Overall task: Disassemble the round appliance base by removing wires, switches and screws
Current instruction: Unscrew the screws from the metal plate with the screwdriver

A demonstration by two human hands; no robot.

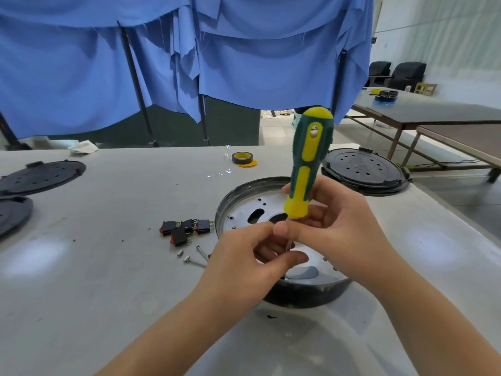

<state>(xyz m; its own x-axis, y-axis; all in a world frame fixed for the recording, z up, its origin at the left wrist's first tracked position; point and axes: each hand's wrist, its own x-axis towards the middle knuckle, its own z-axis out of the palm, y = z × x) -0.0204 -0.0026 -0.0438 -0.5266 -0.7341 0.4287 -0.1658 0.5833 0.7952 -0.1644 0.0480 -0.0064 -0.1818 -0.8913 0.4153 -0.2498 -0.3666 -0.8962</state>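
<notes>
The round appliance base (pixel 244 196), a black dish with a silver perforated plate inside, lies on the white table in front of me. A green and yellow screwdriver (pixel 309 158) stands almost upright over it, tip down among my fingers. My right hand (pixel 341 229) grips its lower handle and shaft. My left hand (pixel 244 264) pinches around the shaft near the tip, which is hidden. Several black rocker switches (pixel 184 229) and loose screws (pixel 198 256) lie on the table just left of the base.
A black round cover (pixel 363 170) sits behind the base at right. Two more black covers (pixel 40 176) lie at the far left edge. A roll of tape (pixel 242 158) rests mid-table at the back. Blue cloth hangs behind; other tables stand far right.
</notes>
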